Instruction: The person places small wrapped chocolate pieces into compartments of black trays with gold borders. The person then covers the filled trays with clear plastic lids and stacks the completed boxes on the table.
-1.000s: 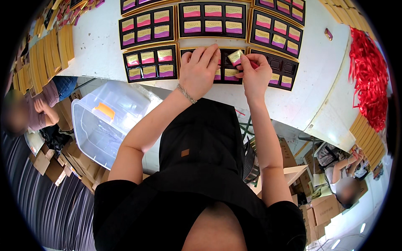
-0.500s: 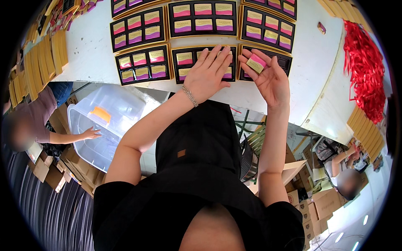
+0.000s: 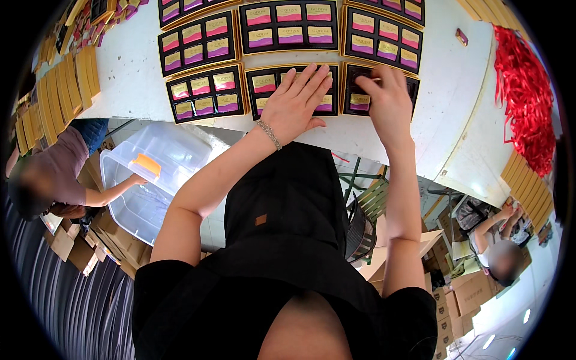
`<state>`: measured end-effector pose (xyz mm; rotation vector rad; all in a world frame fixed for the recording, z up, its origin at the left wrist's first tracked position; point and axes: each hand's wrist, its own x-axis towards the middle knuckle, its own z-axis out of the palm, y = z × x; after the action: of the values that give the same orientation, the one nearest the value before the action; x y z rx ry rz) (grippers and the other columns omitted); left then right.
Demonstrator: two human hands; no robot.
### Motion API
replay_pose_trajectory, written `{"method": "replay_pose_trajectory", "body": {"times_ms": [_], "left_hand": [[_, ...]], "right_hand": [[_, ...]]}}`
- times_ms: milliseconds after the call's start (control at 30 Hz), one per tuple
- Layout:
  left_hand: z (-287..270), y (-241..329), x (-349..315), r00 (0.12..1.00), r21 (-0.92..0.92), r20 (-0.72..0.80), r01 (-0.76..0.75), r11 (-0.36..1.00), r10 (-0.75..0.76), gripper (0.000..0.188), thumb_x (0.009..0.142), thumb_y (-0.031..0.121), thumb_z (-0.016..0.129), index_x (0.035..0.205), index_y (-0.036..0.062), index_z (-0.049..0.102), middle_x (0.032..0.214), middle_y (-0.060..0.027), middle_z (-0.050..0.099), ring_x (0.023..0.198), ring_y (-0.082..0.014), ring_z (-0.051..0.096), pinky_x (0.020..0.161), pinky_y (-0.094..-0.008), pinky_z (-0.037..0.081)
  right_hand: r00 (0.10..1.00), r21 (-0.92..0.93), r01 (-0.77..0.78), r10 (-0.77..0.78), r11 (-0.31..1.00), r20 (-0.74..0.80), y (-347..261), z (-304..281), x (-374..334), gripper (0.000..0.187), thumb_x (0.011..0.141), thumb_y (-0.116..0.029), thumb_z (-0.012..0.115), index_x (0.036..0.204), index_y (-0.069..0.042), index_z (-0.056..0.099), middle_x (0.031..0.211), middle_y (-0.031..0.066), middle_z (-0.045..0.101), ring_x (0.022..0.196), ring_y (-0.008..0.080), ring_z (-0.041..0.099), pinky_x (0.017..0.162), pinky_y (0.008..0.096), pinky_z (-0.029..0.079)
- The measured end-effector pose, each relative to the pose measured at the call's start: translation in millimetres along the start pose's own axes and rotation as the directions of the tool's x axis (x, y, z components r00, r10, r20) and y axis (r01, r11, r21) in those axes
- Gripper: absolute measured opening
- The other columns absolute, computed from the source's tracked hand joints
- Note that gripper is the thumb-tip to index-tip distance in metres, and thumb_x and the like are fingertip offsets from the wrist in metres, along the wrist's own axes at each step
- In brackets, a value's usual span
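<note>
Black gold-edged trays of wrapped pink, purple and gold squares lie in rows on a white table (image 3: pixel 438 114). My left hand (image 3: pixel 297 102) rests flat, fingers spread, on the middle front tray (image 3: pixel 264 84). My right hand (image 3: pixel 387 102) hovers over the right front tray (image 3: pixel 360 103), which has bare black slots. Its fingertips are pinched on a small wrapped square at the tray's upper left slot. The left front tray (image 3: pixel 204 93) is full.
More filled trays (image 3: pixel 288 24) sit behind. Red ribbons (image 3: pixel 528 90) pile at the table's right, gold lids (image 3: pixel 60 90) at its left. Below left, another person's arm (image 3: pixel 108 193) reaches to a clear plastic bin (image 3: pixel 156 174). A second person (image 3: pixel 498 246) sits among cardboard boxes lower right.
My right hand lifted a wrapped square off the table, then brought it down onto the right front tray. My left hand stayed flat on the middle tray.
</note>
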<state>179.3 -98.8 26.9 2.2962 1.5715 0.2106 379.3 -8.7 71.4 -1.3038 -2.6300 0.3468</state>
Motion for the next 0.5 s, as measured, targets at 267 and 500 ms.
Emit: {"method": "replay_pose_trajectory", "body": {"times_ms": [267, 500], "left_hand": [[5.1, 0.4, -0.1, 0.999, 0.011, -0.032, 0.003, 1.0, -0.002, 0.092, 0.072, 0.051, 0.074, 0.146, 0.0075, 0.041, 0.157, -0.0097, 0.032, 0.146, -0.0272, 0.027, 0.117, -0.0473, 0.024], [-2.9, -3.9, -14.2, 0.995, 0.008, -0.064, 0.071, 0.997, -0.07, 0.093, 0.07, 0.052, 0.074, 0.148, 0.0154, 0.04, 0.157, -0.0116, 0.031, 0.145, -0.0307, 0.029, 0.113, -0.0595, 0.024]], "right_hand": [[1.0, 0.044, 0.031, -0.031, 0.999, 0.0, -0.2, 15.2, -19.9, 0.054, 0.077, -0.001, 0.063, 0.131, -0.007, 0.057, 0.136, 0.0098, 0.055, 0.128, 0.0315, 0.05, 0.102, 0.0427, 0.044], [0.99, 0.062, 0.068, -0.075, 0.996, 0.123, 11.2, 21.7, -45.0, 0.057, 0.085, -0.007, 0.064, 0.14, -0.006, 0.048, 0.148, 0.0062, 0.046, 0.139, 0.0253, 0.041, 0.113, 0.0495, 0.032]]}}
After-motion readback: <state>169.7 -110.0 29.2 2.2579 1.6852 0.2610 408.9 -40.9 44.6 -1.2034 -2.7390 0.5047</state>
